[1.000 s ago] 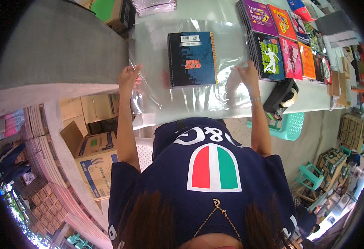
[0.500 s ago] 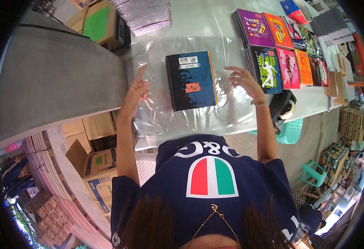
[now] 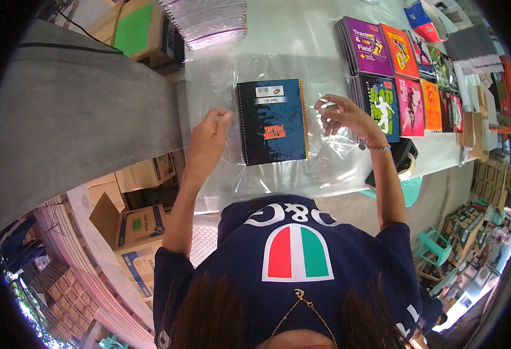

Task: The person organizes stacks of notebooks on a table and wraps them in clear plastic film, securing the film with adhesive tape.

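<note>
A dark blue and black spiral notebook (image 3: 274,125) lies on a clear plastic sheet (image 3: 328,166) spread over the table. Its cover has orange lettering and a white label; a second coil edge shows along the right side. Left of it, my left hand (image 3: 206,142) is raised over the plastic, thumb and fingertips closed together; whatever they pinch is too fine to make out. My right hand (image 3: 348,119), with a bracelet at its wrist, hovers just off the notebook's right edge. Its fingers are bent but apart, and nothing shows in them.
Stacks of colourful notebooks (image 3: 367,49) stand in rows at the right, by a black tape dispenser (image 3: 405,158). More spiral notebooks (image 3: 212,23) are piled at the far left. A grey panel (image 3: 87,110) and cardboard boxes (image 3: 142,227) flank the table's left side.
My left hand has gone from a pointing finger to closed fingertips and come nearer the notebook. My right hand's fingers have bent downward. The view has shifted slightly.
</note>
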Demonstrator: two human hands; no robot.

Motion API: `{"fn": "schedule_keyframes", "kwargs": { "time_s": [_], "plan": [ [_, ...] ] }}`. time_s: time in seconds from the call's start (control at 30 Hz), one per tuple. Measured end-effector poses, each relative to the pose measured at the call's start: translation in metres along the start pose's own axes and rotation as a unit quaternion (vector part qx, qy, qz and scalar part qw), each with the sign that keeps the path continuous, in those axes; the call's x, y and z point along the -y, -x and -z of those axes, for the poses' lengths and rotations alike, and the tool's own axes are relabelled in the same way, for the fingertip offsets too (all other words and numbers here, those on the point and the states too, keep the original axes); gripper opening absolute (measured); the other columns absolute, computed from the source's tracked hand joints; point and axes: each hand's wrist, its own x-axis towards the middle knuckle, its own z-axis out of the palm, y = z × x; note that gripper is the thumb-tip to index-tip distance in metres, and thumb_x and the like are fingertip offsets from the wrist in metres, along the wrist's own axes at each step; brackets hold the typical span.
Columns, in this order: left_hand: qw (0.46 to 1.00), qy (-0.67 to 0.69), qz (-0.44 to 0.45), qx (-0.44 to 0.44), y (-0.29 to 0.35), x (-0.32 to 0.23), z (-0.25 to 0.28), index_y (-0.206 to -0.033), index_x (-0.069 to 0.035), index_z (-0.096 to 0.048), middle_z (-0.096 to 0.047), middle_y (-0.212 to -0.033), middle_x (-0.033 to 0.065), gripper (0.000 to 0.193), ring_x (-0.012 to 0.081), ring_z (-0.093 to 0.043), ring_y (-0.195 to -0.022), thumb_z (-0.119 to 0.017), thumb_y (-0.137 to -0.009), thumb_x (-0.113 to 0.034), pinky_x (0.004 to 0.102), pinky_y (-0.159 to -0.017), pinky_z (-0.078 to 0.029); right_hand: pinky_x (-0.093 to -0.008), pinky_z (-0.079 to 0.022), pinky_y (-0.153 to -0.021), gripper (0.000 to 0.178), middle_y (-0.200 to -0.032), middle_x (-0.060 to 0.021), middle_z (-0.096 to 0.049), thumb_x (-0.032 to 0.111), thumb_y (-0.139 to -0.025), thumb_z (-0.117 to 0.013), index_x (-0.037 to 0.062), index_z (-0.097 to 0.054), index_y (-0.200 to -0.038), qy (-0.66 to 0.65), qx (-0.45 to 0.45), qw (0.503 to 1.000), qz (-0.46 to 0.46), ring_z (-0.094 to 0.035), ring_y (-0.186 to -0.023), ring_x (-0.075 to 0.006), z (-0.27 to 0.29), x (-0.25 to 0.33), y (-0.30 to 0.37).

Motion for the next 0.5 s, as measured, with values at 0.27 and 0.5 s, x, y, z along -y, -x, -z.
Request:
{"fn": "schedule_keyframes", "kwargs": {
  "time_s": [0.27, 0.5],
  "plan": [
    [0.999, 0.022, -0.023, -0.003, -0.007, -0.002, -0.013, -0.105, -0.004, -0.052, -0.051, -0.067, 0.0025, 0.026, 0.0077, -0.04, -0.051, -0.047, -0.099, -0.029, 0.0267, -0.046, -0.035, -0.025, -0.057, -0.058, 0.02, -0.078, -0.0067, -0.063, 0.022, -0.096, -0.055, 0.0033, -0.052, -0.101, 0.004, 0.06, 0.997, -0.045, -0.066, -0.063, -0.0152, -0.01, 0.013, -0.01],
    [0.996, 0.084, 0.041, 0.005, 0.0, -0.007, 0.003, -0.1, -0.003, -0.052, -0.049, -0.073, 0.0001, 0.025, 0.0061, -0.037, -0.052, -0.045, -0.1, -0.027, 0.0239, -0.044, -0.033, -0.0244, -0.056, -0.058, 0.024, -0.077, -0.0062, -0.061, 0.027, -0.095, -0.058, 0.0041, -0.052, -0.096, -0.019, 0.035, 0.999, -0.032, -0.068, -0.066, -0.0165, 0.007, 0.006, -0.008]
  ]
}}
